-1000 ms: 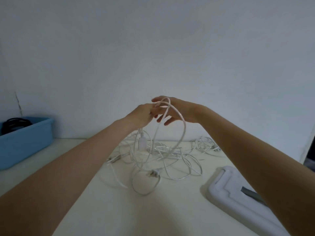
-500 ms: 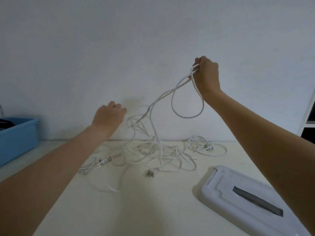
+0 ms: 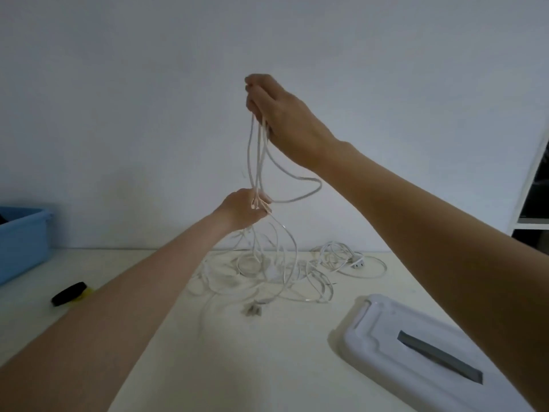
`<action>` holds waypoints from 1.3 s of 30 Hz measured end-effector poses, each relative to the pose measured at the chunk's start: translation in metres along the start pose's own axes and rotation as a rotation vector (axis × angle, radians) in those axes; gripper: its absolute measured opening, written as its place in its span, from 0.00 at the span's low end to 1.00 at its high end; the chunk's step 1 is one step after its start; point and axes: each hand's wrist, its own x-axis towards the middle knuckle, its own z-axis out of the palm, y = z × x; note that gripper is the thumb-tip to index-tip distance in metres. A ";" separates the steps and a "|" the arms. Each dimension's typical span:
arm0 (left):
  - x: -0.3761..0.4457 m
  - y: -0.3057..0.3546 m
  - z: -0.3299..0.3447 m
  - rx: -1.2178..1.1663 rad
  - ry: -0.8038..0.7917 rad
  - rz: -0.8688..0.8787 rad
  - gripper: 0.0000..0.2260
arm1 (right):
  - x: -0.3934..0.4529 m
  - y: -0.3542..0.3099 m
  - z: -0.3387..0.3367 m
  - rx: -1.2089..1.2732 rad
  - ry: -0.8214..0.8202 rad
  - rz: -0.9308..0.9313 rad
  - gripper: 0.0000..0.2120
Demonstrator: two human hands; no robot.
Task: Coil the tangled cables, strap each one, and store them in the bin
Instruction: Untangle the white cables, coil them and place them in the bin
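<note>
Above the counter [image 3: 154, 337], a white cable [image 3: 256, 150] hangs in several strands between two raised hands. The right hand [image 3: 277, 114], held high against the pale wall, has its fingers curled round the top of the strands, and one loop sags out to the right below it. Lower down, the left hand [image 3: 242, 208] grips the same strands, fingers closed around them. From there the cable drops into a tangled pile of white cables [image 3: 261, 272] lying on the counter near the wall, with a plug [image 3: 251, 310] resting at the pile's near edge. A smaller bunch of white cable [image 3: 341, 257] lies just to the right of the pile. At the far left stands a blue bin [image 3: 20, 245], and near it a black strap roll [image 3: 68, 293] lies on the counter. A white lid [image 3: 416, 352] with a grey slot sits at the near right.
</note>
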 end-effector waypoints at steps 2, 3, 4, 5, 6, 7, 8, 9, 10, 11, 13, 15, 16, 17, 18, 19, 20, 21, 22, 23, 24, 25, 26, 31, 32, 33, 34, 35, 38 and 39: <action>-0.001 -0.002 0.002 0.053 0.018 -0.040 0.09 | 0.003 0.015 -0.011 -0.086 0.009 0.062 0.14; -0.003 -0.007 -0.001 0.138 0.003 -0.077 0.08 | 0.001 0.024 -0.015 -0.138 -0.020 0.112 0.16; -0.004 -0.013 -0.007 0.244 0.000 -0.116 0.09 | -0.004 0.033 -0.018 -0.194 -0.071 0.170 0.18; -0.008 -0.019 -0.017 0.370 0.031 -0.151 0.09 | -0.010 0.040 -0.021 -0.248 -0.113 0.225 0.19; -0.011 -0.025 -0.029 0.494 0.095 -0.178 0.10 | -0.017 0.046 -0.023 -0.294 -0.123 0.262 0.18; -0.013 -0.031 -0.044 0.595 0.176 -0.195 0.11 | -0.023 0.051 -0.023 -0.324 -0.125 0.294 0.16; -0.017 -0.036 -0.061 0.648 0.264 -0.213 0.11 | -0.030 0.054 -0.022 -0.332 -0.134 0.323 0.15; -0.018 -0.041 -0.078 0.658 0.357 -0.230 0.11 | -0.037 0.059 -0.019 -0.349 -0.165 0.345 0.14; -0.019 -0.042 -0.096 0.663 0.445 -0.240 0.11 | -0.040 0.062 -0.014 -0.378 -0.201 0.346 0.14; -0.019 -0.042 -0.110 0.692 0.508 -0.234 0.11 | -0.044 0.065 -0.009 -0.408 -0.248 0.332 0.15; -0.014 -0.039 -0.132 0.849 0.512 -0.233 0.11 | -0.042 0.060 0.000 -0.451 -0.306 0.311 0.16; -0.013 -0.036 -0.138 0.908 0.360 -0.288 0.13 | -0.036 0.050 0.005 -0.489 -0.302 0.338 0.15; -0.015 -0.036 -0.135 0.850 0.237 -0.320 0.13 | -0.032 0.044 0.007 -0.512 -0.282 0.353 0.14; -0.017 -0.037 -0.128 0.751 0.103 -0.323 0.14 | -0.029 0.039 0.008 -0.524 -0.255 0.352 0.13; -0.020 -0.037 -0.117 0.612 -0.018 -0.290 0.16 | -0.027 0.032 0.009 -0.513 -0.240 0.329 0.13; -0.025 -0.032 -0.104 0.434 -0.111 -0.223 0.19 | -0.025 0.024 0.011 -0.485 -0.228 0.276 0.12; -0.030 -0.023 -0.090 0.215 -0.180 -0.160 0.22 | -0.024 0.018 0.012 -0.434 -0.209 0.213 0.10; -0.035 -0.011 -0.075 -0.029 -0.227 -0.140 0.24 | -0.022 0.014 0.014 -0.375 -0.188 0.146 0.08; -0.037 0.000 -0.060 -0.248 -0.263 -0.138 0.25 | -0.020 0.010 0.014 -0.321 -0.167 0.069 0.07; -0.036 0.010 -0.045 -0.394 -0.266 -0.133 0.23 | -0.017 0.006 0.013 -0.284 -0.157 0.007 0.07; -0.033 0.017 -0.031 -0.462 -0.258 -0.118 0.18 | -0.013 0.004 0.011 -0.278 -0.151 -0.037 0.07; -0.031 0.025 -0.020 -0.489 -0.245 -0.125 0.10 | -0.011 0.004 0.006 -0.301 -0.129 -0.062 0.08; -0.030 0.027 -0.012 -0.528 -0.217 -0.124 0.03 | -0.009 0.006 0.001 -0.330 -0.113 -0.063 0.08; -0.044 0.003 -0.011 -0.365 -0.309 -0.080 0.08 | -0.035 0.054 -0.027 -0.483 -0.191 0.331 0.16; -0.048 -0.008 -0.012 -0.213 -0.312 -0.080 0.11 | -0.044 0.060 -0.027 -0.483 -0.251 0.395 0.15; -0.050 -0.017 -0.014 -0.061 -0.291 -0.105 0.13 | -0.055 0.064 -0.023 -0.498 -0.314 0.435 0.15; -0.048 -0.024 -0.018 0.109 -0.239 -0.137 0.13 | -0.066 0.062 -0.017 -0.503 -0.381 0.474 0.15; -0.045 -0.026 -0.024 0.296 -0.165 -0.159 0.13 | -0.076 0.061 -0.008 -0.498 -0.468 0.518 0.15; -0.042 -0.024 -0.053 0.765 0.000 -0.106 0.15 | -0.103 0.046 0.012 -0.280 -0.884 0.668 0.16; -0.039 -0.024 -0.061 0.868 0.042 -0.071 0.16 | -0.109 0.040 0.016 -0.181 -1.019 0.702 0.17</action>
